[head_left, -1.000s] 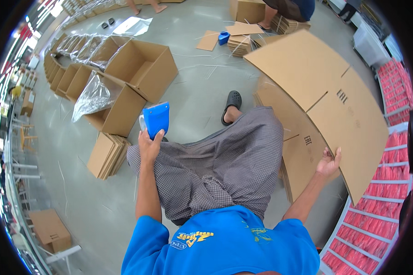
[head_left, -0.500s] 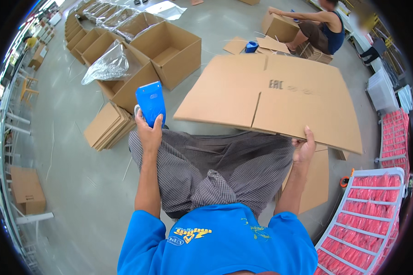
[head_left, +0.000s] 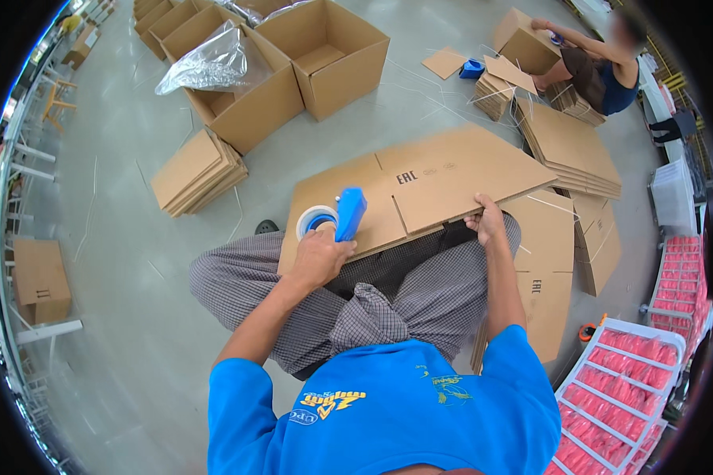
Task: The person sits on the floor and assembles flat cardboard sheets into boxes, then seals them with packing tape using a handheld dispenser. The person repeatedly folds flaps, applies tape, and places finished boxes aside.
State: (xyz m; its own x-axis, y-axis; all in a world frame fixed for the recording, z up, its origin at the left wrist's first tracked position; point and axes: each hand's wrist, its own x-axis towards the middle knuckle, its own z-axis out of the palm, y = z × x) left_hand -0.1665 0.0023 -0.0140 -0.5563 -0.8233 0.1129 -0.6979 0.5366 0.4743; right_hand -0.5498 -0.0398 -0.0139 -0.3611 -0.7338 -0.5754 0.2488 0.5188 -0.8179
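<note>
Free room left, over floor [head_left: 150, 332]; flat carton [head_left: 432, 194] blocks front, cardboard stack [head_left: 548, 245] right.

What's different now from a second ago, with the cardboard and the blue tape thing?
The cardboard sheet swung left, from the person's right side to across the lap. The blue tape dispenser moved right and turned; now it's over the sheet's left part. Nothing was let go: the left hand still holds the dispenser, the right hand the sheet. The open boxes stayed put.
</note>
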